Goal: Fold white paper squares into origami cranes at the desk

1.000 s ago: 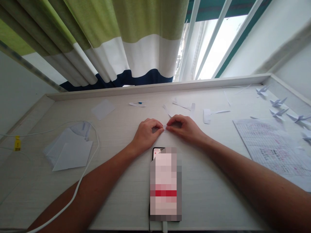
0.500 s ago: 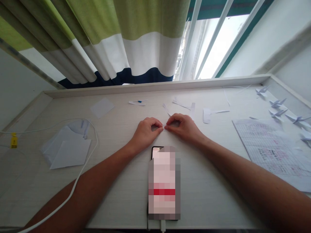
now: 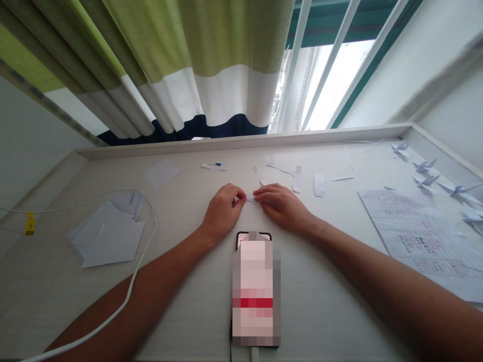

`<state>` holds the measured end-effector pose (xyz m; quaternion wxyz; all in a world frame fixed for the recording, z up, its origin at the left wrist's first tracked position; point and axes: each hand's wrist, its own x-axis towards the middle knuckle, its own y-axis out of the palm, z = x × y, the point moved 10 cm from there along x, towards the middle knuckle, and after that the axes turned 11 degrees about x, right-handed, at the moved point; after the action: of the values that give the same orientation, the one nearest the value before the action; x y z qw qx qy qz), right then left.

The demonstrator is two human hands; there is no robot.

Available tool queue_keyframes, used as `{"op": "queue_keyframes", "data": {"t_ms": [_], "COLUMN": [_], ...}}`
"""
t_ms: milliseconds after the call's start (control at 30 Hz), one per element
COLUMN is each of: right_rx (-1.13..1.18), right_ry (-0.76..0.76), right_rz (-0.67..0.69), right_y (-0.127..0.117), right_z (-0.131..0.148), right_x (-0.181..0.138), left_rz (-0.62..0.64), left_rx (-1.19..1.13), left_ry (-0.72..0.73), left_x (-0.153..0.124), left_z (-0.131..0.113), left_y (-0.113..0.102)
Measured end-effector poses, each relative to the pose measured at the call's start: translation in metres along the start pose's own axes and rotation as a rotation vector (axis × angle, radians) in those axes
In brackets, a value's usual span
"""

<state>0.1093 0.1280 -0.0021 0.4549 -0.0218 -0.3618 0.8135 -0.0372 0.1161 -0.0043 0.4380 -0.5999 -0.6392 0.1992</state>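
Left hand (image 3: 225,207), thumb and forefinger closed in a pinch on the left end of a small white paper (image 3: 250,199); right hand (image 3: 282,205), fingers loosely bent and fingertips on the paper's right end, though whether it grips or only presses cannot be told; the paper sits just beyond the top edge of the phone (image 3: 252,281), its visible part running left to right, across the phone's length, one end towards each hand; both tips are hidden by fingers.

Beyond the hands, farther from the phone, lie paper strips (image 3: 297,179) and a blue bit (image 3: 218,164); left of the phone, a white cable (image 3: 156,221) loops across the left forearm, near a pile of sheets (image 3: 116,246); right of the phone, past the right forearm, lies a page of writing (image 3: 407,226), with folded shapes (image 3: 425,180) beyond it; farthest from the phone hangs a curtain (image 3: 226,40), green, white and navy.
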Motion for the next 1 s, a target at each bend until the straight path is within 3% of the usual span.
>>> {"op": "queue_keyframes", "data": {"t_ms": [200, 500, 767, 1000], "right_rx": [-0.07, -0.103, -0.127, -0.098], "right_ry": [-0.055, -0.005, -0.053, -0.018], "right_rz": [0.007, -0.004, 0.031, 0.034], "right_y": [0.002, 0.002, 0.004, 0.005], "right_z": [0.005, 0.011, 0.012, 0.009], "right_x": [-0.002, -0.002, -0.006, -0.006], "left_rz": [-0.006, 0.02, 0.073, 0.115], "left_rx": [0.011, 0.011, 0.034, 0.03], "left_ry": [0.102, 0.197, 0.249, 0.195], "left_x": [-0.003, -0.003, 0.002, 0.005], "left_z": [-0.012, -0.022, -0.018, -0.009], "left_y": [-0.001, 0.004, 0.003, 0.006]}}
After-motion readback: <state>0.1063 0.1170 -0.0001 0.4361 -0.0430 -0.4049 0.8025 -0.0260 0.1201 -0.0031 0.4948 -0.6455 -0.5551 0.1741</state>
